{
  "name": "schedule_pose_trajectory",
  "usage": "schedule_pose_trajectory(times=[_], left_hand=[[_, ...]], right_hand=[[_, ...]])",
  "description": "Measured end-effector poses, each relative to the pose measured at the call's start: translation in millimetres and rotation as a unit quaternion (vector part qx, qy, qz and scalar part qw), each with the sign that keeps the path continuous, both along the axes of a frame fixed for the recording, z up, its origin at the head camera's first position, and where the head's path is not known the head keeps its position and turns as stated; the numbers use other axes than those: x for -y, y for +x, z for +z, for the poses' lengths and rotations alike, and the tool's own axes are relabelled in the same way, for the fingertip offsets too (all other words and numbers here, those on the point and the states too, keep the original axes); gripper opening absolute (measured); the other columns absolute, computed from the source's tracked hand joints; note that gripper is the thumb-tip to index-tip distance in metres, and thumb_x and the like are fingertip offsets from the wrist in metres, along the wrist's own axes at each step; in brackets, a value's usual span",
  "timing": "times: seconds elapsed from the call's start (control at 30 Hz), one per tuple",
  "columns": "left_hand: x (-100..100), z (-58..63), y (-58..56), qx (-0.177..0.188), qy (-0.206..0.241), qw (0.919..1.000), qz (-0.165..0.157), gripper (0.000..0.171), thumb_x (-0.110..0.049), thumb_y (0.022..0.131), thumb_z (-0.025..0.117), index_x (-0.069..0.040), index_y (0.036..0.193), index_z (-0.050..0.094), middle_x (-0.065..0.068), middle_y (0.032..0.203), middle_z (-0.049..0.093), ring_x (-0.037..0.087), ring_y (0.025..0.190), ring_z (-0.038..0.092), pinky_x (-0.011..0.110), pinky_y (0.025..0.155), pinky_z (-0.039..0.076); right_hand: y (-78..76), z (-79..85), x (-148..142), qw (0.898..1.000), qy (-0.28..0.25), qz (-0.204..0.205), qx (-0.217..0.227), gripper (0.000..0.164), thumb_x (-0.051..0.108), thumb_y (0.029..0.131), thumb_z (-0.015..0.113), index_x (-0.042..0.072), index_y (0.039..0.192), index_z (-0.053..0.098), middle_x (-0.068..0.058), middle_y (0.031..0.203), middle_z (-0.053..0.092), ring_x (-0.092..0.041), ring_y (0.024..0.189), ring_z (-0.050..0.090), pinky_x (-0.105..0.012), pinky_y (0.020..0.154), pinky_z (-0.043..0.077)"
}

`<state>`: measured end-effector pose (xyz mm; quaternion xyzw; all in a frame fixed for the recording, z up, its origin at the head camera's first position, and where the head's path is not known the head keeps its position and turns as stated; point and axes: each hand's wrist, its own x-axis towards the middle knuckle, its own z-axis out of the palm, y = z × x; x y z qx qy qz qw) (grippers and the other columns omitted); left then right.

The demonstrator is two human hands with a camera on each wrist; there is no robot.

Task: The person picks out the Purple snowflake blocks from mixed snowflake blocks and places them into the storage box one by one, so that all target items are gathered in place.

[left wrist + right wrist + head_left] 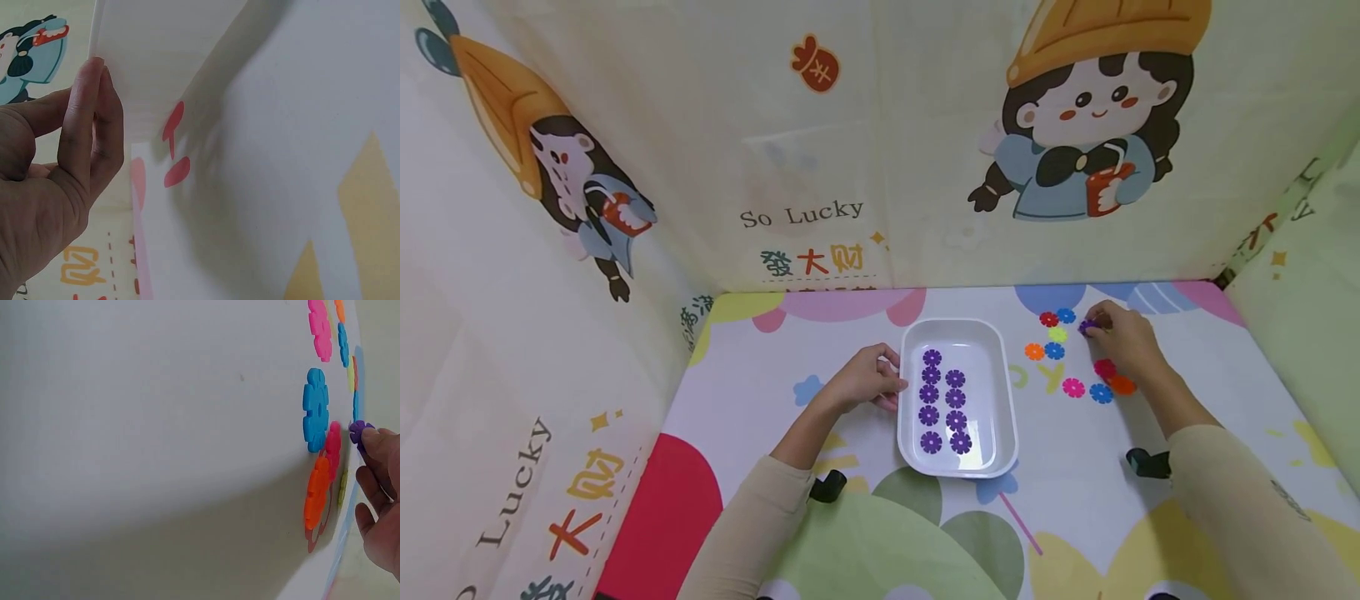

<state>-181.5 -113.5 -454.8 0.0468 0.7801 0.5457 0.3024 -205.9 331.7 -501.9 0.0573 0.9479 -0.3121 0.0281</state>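
Note:
In the head view, my left hand (867, 380) holds the left rim of a white rectangular tray (1003, 400). The left wrist view shows fingertips of the left hand (81, 137) against the tray's wall (156, 56). Several purple snowflake discs (929, 393) lie in the tray in two columns. To the right, beyond a group of coloured discs, my right hand (1123, 337) pinches a purple snowflake disc (1086, 327) between thumb and finger. This disc (359, 432) also shows at the fingertips of the right hand (381, 481) in the right wrist view.
Right of the tray lie loose discs: a red one (1048, 319), a yellow one (1057, 334), a pink one (1073, 387), a blue one (1101, 393) and an orange one (1122, 384), among others. A printed cloth wall (925, 167) stands behind the patterned tabletop (1067, 467).

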Motion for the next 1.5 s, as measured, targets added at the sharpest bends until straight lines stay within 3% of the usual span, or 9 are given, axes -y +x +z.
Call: schedule_pose_trajectory(times=[0.27,0.63,0.83,1.23,1.5], left_hand=[[0.3,-2.9,0.4,-0.002,-0.008,1.0000,-0.003,0.033,-0.004,0.095,0.072,0.001,0.122,0.052,0.013,0.087,0.066,0.019,0.064,0.071,0.045,0.068,0.069],[-0.3,-0.8,-1.6,-0.001,-0.008,1.0000,-0.002,0.037,-0.004,0.095,0.073,0.002,0.125,0.052,0.012,0.086,0.066,0.019,0.063,0.071,0.043,0.066,0.069],[-0.1,-1.8,-1.1,0.001,0.000,1.0000,-0.003,0.037,-0.002,0.095,0.072,0.004,0.125,0.051,0.013,0.087,0.066,0.019,0.063,0.070,0.046,0.068,0.069],[2.4,-0.9,-0.8,-0.002,0.001,1.0000,-0.004,0.034,-0.002,0.095,0.073,0.001,0.121,0.052,0.013,0.087,0.066,0.019,0.063,0.071,0.044,0.067,0.069],[1.6,-1.3,-1.4,-0.005,0.009,0.9999,-0.009,0.037,0.001,0.095,0.071,0.007,0.124,0.050,0.011,0.082,0.064,0.017,0.060,0.070,0.045,0.065,0.069]], right_hand=[[8.1,11.8,1.8,0.999,-0.032,0.021,0.008,0.030,0.014,0.106,0.059,0.004,0.133,0.052,-0.026,0.126,0.059,-0.045,0.118,0.054,-0.061,0.099,0.060],[10.2,31.4,15.6,0.998,-0.025,0.055,-0.019,0.028,0.013,0.104,0.062,0.007,0.131,0.057,-0.024,0.122,0.064,-0.043,0.114,0.059,-0.051,0.090,0.065],[11.4,40.1,30.6,0.996,-0.028,0.079,-0.037,0.026,0.011,0.103,0.063,0.006,0.128,0.059,-0.023,0.120,0.066,-0.041,0.110,0.063,-0.057,0.092,0.064],[11.9,61.8,68.5,0.990,-0.045,0.127,-0.037,0.026,0.014,0.102,0.065,0.009,0.127,0.061,-0.016,0.117,0.070,-0.035,0.103,0.069,-0.051,0.092,0.066],[11.8,66.1,90.2,0.983,-0.068,0.166,-0.035,0.029,0.012,0.101,0.067,0.007,0.129,0.063,-0.015,0.120,0.071,-0.034,0.103,0.069,-0.047,0.087,0.067]])
